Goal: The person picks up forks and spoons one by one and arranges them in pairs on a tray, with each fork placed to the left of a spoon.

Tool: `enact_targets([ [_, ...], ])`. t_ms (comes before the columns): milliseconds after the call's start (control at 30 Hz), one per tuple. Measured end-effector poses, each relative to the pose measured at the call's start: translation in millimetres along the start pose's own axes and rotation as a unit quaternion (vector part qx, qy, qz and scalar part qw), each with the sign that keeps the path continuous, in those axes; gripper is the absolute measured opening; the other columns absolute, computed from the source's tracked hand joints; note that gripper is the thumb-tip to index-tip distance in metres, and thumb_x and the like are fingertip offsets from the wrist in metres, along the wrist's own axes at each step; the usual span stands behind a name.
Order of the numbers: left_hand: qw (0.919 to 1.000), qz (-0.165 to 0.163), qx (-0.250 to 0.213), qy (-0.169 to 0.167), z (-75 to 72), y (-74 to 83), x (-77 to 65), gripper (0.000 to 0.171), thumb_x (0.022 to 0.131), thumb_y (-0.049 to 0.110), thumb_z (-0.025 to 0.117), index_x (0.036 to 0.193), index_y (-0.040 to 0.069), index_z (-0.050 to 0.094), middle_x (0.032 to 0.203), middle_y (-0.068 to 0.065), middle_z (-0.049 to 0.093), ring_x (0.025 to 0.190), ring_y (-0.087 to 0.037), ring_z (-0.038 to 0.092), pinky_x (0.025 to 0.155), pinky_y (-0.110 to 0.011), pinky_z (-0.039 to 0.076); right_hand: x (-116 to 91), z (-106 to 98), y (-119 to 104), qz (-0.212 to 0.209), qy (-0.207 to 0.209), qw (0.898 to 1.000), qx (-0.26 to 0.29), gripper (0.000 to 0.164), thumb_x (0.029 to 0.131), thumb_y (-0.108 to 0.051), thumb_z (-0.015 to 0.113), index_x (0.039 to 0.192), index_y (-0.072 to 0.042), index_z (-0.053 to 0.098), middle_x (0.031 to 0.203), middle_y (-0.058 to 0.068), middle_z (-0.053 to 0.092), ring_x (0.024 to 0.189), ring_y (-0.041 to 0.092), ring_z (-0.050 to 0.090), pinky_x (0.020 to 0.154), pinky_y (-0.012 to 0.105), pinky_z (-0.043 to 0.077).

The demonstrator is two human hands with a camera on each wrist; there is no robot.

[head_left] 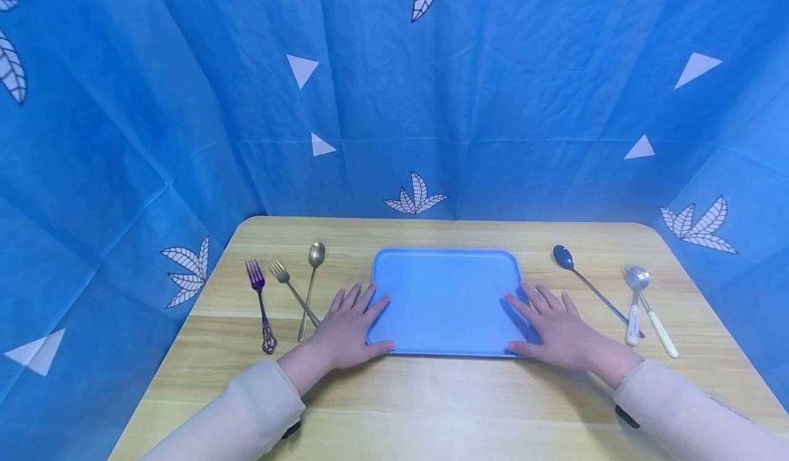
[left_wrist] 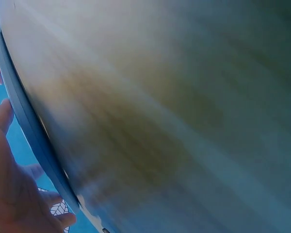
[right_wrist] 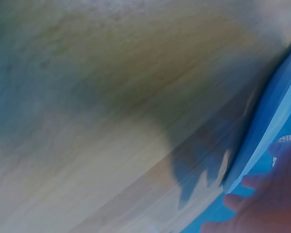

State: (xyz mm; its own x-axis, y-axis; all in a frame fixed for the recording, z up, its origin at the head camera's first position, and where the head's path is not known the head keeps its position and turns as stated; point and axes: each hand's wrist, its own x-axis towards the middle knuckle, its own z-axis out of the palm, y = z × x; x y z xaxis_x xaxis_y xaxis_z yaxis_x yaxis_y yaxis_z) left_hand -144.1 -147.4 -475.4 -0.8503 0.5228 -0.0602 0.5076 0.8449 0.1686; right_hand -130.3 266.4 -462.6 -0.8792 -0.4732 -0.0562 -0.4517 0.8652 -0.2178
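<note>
A blue rectangular tray (head_left: 446, 303) lies flat in the middle of the wooden table. My left hand (head_left: 348, 334) is at its left side, fingers spread, with the thumb and index finger over the rim. Mirroring it, my right hand (head_left: 557, 331) rests at the right side, also with spread fingers. In the left wrist view, the left hand (left_wrist: 14, 194) shows beside the tray's edge (left_wrist: 34, 131). Likewise, the right wrist view has the right hand (right_wrist: 266, 199) near the tray wall (right_wrist: 266, 111). Neither hand curls round anything.
Left of the tray lie a purple fork (head_left: 257, 279), a bronze-toned fork (head_left: 281, 273) and a matching spoon (head_left: 316, 254). To the right are a dark blue spoon (head_left: 564, 257), a white-handled fork (head_left: 633, 324) and a cream-handled spoon (head_left: 662, 334). Blue curtains (head_left: 524, 105) surround the table (head_left: 444, 413).
</note>
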Motion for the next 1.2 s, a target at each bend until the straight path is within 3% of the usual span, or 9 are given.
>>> enact_targets([
  [200, 1.0, -0.004, -0.001, -0.006, -0.5, 0.8, 0.5, 0.09, 0.089, 0.075, 0.046, 0.158, 0.02, 0.03, 0.165, -0.015, 0.018, 0.15, -0.042, 0.013, 0.117, -0.062, 0.009, 0.1, 0.8, 0.1, -0.001, -0.002, 1.0, 0.007, 0.083, 0.091, -0.062, 0.058, 0.155, -0.012, 0.036, 0.158, 0.027, 0.026, 0.142, 0.055, 0.022, 0.104, 0.079, 0.015],
  [367, 0.9997, -0.009, -0.01, -0.018, -9.9, 3.8, -0.6, 0.087, 0.091, 0.071, 0.048, 0.157, 0.016, 0.032, 0.164, -0.016, 0.021, 0.149, -0.043, 0.017, 0.117, -0.062, 0.012, 0.7, 1.0, 0.0, -0.003, 0.003, 1.0, 0.003, 0.08, 0.092, -0.061, 0.057, 0.153, -0.012, 0.039, 0.157, 0.027, 0.028, 0.141, 0.055, 0.023, 0.105, 0.078, 0.017],
  [633, 0.9995, -0.024, -0.007, -0.02, -12.6, 2.8, 1.0, 0.079, 0.097, 0.065, 0.044, 0.151, 0.007, 0.042, 0.163, -0.016, 0.024, 0.148, -0.041, 0.021, 0.118, -0.058, 0.013, 2.2, 2.0, 1.1, -0.001, 0.014, 1.0, 0.007, 0.076, 0.094, -0.057, 0.059, 0.15, -0.009, 0.043, 0.156, 0.027, 0.031, 0.141, 0.055, 0.024, 0.106, 0.075, 0.021],
  [1000, 0.9997, -0.022, -0.001, 0.01, -12.1, -0.5, 5.0, 0.072, 0.098, 0.06, 0.047, 0.141, 0.002, 0.053, 0.156, -0.021, 0.035, 0.143, -0.041, 0.033, 0.116, -0.056, 0.024, 4.2, -2.0, 3.9, 0.006, 0.034, 0.999, 0.003, 0.071, 0.097, -0.05, 0.057, 0.137, 0.008, 0.052, 0.149, 0.03, 0.04, 0.138, 0.055, 0.029, 0.109, 0.068, 0.026],
  [1200, 0.9976, -0.053, -0.015, 0.041, -11.3, 4.2, 10.5, 0.054, 0.098, 0.042, 0.058, 0.131, -0.001, 0.059, 0.136, -0.02, 0.056, 0.127, -0.037, 0.051, 0.107, -0.049, 0.041, 8.5, -4.1, 3.2, 0.002, 0.058, 0.998, -0.006, 0.051, 0.095, -0.032, 0.066, 0.128, 0.007, 0.06, 0.138, 0.03, 0.051, 0.129, 0.051, 0.044, 0.104, 0.065, 0.036],
])
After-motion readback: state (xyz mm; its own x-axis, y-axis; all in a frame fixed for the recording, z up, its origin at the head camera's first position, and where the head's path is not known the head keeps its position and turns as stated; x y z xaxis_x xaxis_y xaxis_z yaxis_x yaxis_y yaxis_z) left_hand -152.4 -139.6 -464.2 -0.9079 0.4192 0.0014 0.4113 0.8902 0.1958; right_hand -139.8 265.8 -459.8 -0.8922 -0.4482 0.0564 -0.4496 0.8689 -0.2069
